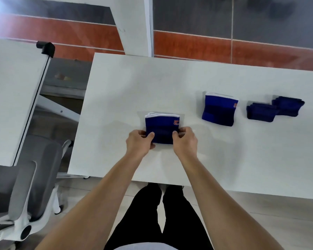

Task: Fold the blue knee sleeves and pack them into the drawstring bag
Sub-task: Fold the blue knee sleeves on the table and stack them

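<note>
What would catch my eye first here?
Two bare hands, left and right, pinch a folded blue sleeve at mid-table. To its right lie a second sleeve and two dark bundles, apart from it.

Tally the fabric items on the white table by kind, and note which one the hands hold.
Bright blue knee sleeves with white edge: 2, one pinched by the left hand and right hand, one lying free.
Dark navy folded pieces: 2, overlapping.
Total: 4
</note>
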